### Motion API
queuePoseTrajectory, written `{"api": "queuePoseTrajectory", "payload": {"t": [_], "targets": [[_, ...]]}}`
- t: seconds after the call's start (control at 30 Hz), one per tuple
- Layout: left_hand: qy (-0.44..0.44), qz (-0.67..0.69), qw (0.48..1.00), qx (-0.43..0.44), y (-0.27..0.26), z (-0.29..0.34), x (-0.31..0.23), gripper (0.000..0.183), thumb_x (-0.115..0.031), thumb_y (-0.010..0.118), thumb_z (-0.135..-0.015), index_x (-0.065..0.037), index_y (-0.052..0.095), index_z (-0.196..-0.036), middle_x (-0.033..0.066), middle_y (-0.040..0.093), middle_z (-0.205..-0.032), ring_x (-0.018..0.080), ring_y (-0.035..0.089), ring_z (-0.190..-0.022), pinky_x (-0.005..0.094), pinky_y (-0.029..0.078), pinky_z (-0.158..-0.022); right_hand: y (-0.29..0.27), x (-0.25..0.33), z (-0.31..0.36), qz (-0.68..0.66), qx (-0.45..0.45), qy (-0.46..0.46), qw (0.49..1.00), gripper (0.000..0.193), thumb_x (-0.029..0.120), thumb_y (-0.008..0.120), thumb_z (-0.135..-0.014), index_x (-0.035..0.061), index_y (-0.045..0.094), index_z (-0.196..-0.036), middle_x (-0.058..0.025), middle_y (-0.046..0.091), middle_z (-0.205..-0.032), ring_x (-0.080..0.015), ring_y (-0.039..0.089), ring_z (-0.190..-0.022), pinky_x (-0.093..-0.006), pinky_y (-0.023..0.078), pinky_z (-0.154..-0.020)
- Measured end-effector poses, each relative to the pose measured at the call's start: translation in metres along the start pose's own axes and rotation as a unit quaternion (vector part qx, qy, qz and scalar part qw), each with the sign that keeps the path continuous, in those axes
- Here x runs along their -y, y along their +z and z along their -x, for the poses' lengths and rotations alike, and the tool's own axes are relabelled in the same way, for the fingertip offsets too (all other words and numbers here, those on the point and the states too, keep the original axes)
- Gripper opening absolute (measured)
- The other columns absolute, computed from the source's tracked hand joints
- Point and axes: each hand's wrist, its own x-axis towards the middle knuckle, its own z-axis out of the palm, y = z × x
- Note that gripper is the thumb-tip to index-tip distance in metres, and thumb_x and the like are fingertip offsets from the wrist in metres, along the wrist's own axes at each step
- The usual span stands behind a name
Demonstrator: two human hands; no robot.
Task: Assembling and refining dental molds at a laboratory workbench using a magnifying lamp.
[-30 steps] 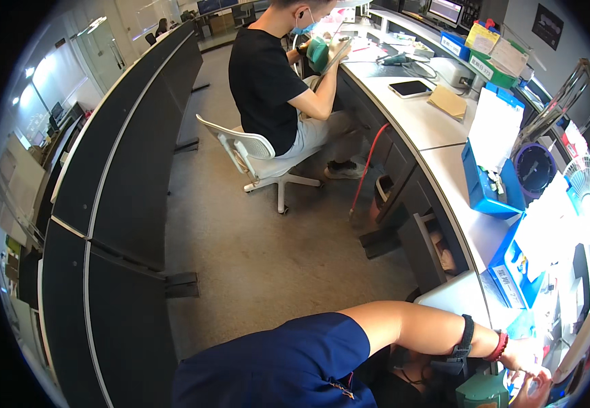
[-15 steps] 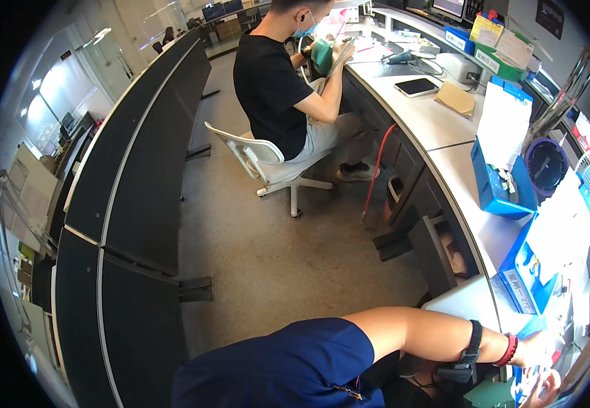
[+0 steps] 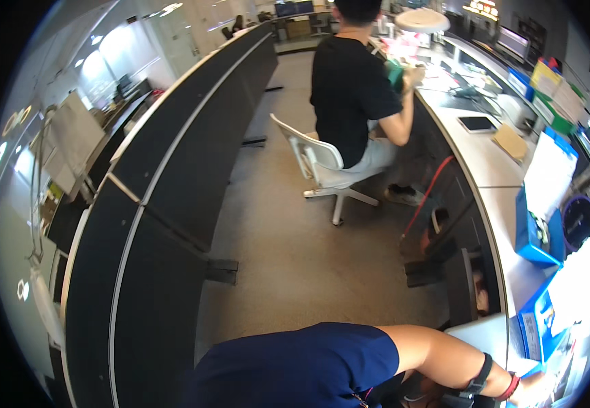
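Note:
My left hand [image 3: 535, 389] reaches over the right-hand worktop [image 3: 473, 158] at the lower right, below a blue bin [image 3: 530, 334] with white papers. Glare washes out its fingers, so I cannot see whether they hold anything. The forearm wears a black strap [image 3: 483, 374] and a red bracelet [image 3: 510, 387]; the sleeve [image 3: 302, 367] is dark blue. My right hand is out of the picture.
A co-worker [image 3: 353, 95] in black sits on a white chair [image 3: 315, 153], handling a green object [image 3: 395, 75]. Along the worktop are a second blue bin [image 3: 527, 234], a dark-screened device [image 3: 477, 124] and a brown sheet [image 3: 510, 144]. Black partitions [image 3: 172, 177] line the left.
The view has swung left, shifting the scene to the right. Fingers of a second hand, visible beside my left hand before, have left the picture. My left arm still reaches to the worktop.

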Motion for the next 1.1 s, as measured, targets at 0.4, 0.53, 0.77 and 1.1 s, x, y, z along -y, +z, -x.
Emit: {"api": "queuePoseTrajectory", "payload": {"t": [0.4,0.53,0.77,1.1], "targets": [[0.125,-0.057,0.990,-0.025,-0.161,0.079,-0.098,0.021,-0.020,0.055,-0.084,-0.008,0.064,-0.069,0.0120,0.062,-0.070,0.0294,0.063,-0.065,0.0402,0.054,-0.066,0.058,0.107,-0.036,0.140,0.082,-0.193,0.968,0.026,0.004,0.066,-0.077,-0.0052,0.059,-0.100,-0.0149,0.062,-0.089,-0.0259,0.062,-0.084,-0.0348,0.049,-0.078],[0.036,0.030,0.986,-0.162,-0.190,0.051,-0.073,0.037,-0.035,0.048,-0.091,-0.008,0.063,-0.112,0.0133,0.066,-0.101,0.0325,0.061,-0.093,0.0439,0.048,-0.085,-0.016,0.156,0.037,0.307,0.070,-0.133,0.940,0.028,0.004,0.066,-0.076,-0.0049,0.059,-0.101,-0.0158,0.062,-0.089,-0.0281,0.062,-0.083,-0.0357,0.050,-0.077],[0.117,-0.160,0.975,-0.102,-0.229,-0.018,-0.139,0.029,-0.028,0.059,-0.086,-0.007,0.068,-0.104,0.0149,0.067,-0.099,0.0297,0.064,-0.092,0.0410,0.050,-0.079,-0.068,0.183,0.095,0.334,-0.080,0.112,0.932,0.024,0.009,0.066,-0.081,0.0026,0.066,-0.104,-0.0056,0.064,-0.081,-0.0121,0.049,-0.064,-0.0265,0.041,-0.057],[-0.098,0.096,0.991,-0.010,-0.226,0.157,-0.217,0.021,-0.010,0.068,-0.081,-0.001,0.067,-0.100,0.0150,0.064,-0.094,0.0308,0.063,-0.087,0.0384,0.051,-0.078,-0.075,0.252,0.261,0.039,-0.194,0.297,0.934,0.014,0.008,0.057,-0.094,-0.0005,0.062,-0.103,-0.0053,0.065,-0.086,-0.0107,0.061,-0.078,-0.0215,0.046,-0.068]]}}
